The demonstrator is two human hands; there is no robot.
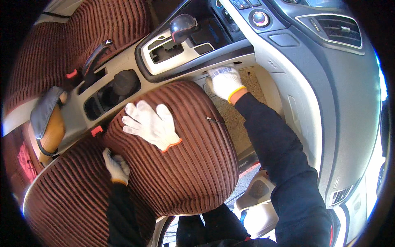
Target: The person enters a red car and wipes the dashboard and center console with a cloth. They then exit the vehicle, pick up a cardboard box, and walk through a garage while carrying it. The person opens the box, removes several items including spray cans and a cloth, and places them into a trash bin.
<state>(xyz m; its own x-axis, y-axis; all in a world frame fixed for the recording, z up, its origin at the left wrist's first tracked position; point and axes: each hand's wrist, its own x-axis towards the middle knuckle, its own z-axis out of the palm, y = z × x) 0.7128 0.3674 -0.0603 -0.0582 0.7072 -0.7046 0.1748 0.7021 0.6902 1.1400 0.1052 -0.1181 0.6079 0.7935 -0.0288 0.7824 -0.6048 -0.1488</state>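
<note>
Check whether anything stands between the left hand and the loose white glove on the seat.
Nothing visible does; only ribbed brown seat cover shows between the gloved left hand and the loose white glove.

Three gloves [149, 126], one gear lever [183, 29]

1. On my feed I see the front seat [197, 164], its dark brown cover ribbed in close stripes, the cushion broad and rounded.
2. I see the console side panel [249, 60], pale beige, standing just beyond the cushion's far edge.
</note>
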